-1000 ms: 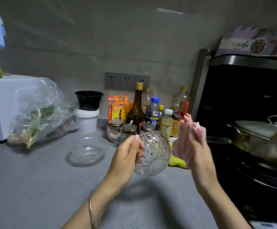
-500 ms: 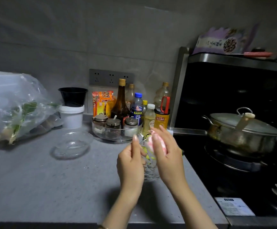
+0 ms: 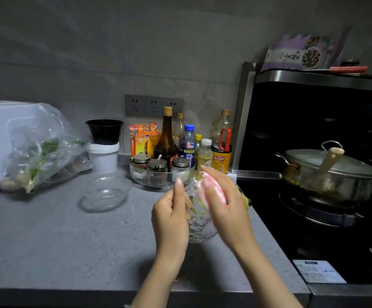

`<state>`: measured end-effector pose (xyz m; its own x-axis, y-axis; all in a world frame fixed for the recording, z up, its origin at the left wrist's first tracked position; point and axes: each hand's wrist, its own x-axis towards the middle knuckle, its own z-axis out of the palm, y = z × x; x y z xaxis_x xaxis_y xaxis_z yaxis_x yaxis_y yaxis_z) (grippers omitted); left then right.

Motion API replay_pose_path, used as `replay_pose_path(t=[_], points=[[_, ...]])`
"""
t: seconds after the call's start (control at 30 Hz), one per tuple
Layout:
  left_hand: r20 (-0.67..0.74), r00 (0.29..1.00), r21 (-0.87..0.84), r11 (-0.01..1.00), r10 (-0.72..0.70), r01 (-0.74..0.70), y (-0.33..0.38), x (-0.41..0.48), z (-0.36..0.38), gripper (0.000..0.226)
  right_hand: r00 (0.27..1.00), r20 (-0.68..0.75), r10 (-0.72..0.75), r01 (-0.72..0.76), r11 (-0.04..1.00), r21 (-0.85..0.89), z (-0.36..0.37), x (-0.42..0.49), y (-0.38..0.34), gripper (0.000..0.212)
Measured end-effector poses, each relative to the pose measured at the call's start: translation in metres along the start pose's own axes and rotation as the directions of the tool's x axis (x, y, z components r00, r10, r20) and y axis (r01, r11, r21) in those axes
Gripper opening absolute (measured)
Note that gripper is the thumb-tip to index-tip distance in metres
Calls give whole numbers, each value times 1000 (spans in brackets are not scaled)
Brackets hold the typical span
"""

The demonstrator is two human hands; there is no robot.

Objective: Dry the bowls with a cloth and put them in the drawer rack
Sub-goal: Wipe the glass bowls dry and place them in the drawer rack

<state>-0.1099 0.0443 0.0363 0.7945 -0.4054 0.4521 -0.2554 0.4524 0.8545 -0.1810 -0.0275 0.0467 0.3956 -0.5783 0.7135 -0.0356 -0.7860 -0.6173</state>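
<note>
My left hand (image 3: 171, 216) grips the cut-glass bowl (image 3: 200, 230) by its rim, thumb up along the near side and the fingers curled round the glass, so the bowl hangs tilted in the air above the grey counter (image 3: 58, 241), close to its right-hand end by the stove (image 3: 314, 218). My right hand (image 3: 225, 205) holds the pink-and-white cloth (image 3: 211, 190) bunched over my fingers and pressed against the bowl at its mouth; that hand is blurred, so I think the cloth is pinched under my thumb, but I can't be sure of it. A second glass bowl (image 3: 106, 193) sits upright on the counter, well to the left of my hands, just in front of a clear tray of spice jars (image 3: 162, 176). A lidded steel pot (image 3: 331, 174) stands on the stove to my right.
</note>
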Motion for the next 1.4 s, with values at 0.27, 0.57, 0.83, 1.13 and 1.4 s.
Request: replay_pose_path(t=[0.27,0.57,0.83,1.13,1.4], points=[[-20,999,32,998,45,-45,-8,5,-5,49,986,-15,-169,157,942,-297,22,-15,-20,42],[-62,997,-92,995,-51,45,6,-1,-19,50,833,259,489,-545,649,531,9,13,-13,36],[75,980,-148,970,-182,191,-14,7,-35,57,769,178,614,-600,597,532,2,6,-12,50],[320,939,235,950,125,-206,9,22,-38,60,934,88,347,-355,861,366,0,8,-41,45],[-102,995,83,996,-12,20,8,8,-26,59,997,-32,-75,71,992,-102,26,-21,-25,43]])
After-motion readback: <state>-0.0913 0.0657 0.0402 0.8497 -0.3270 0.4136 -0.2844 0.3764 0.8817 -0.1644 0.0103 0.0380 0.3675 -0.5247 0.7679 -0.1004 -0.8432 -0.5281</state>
